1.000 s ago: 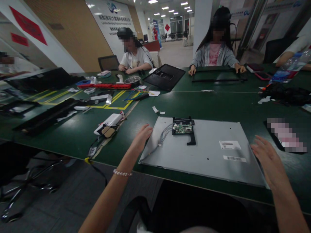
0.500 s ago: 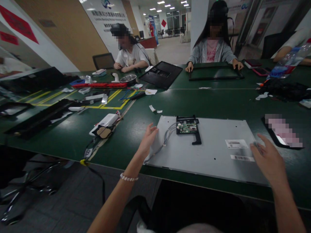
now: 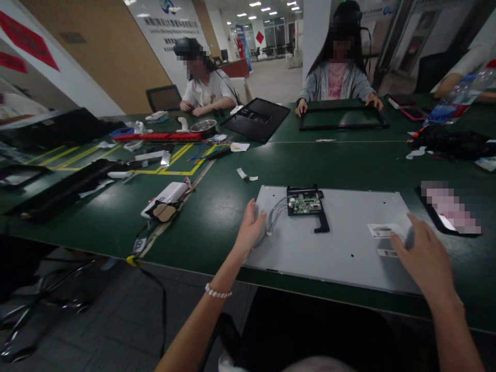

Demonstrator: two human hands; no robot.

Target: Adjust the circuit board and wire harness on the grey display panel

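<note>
A grey flat display panel (image 3: 341, 253), its back face up, lies on the green table before me. A green circuit board (image 3: 305, 203) in a black plastic bracket (image 3: 322, 223) sits near its far edge, with grey cables (image 3: 273, 216) running from it to the left. At the panel's left edge is my left hand (image 3: 250, 230), thumb and fingers apart; whether it presses the edge is hard to tell. My right hand (image 3: 428, 258) is open over the right edge, its thumb above the white label (image 3: 383, 230).
A phone (image 3: 449, 209) lies to the right. On the left are a taped white pack (image 3: 166, 200) with cables and a long black casing (image 3: 62, 191). Paper scraps (image 3: 242, 173) lie beyond the panel. Across the table, a person holds a black frame (image 3: 344, 126); another sits near a black cover (image 3: 258, 119).
The panel has slid a little to the right with its board and cables. My left hand has moved right along with it, while my right hand now reaches further over the panel's right edge.
</note>
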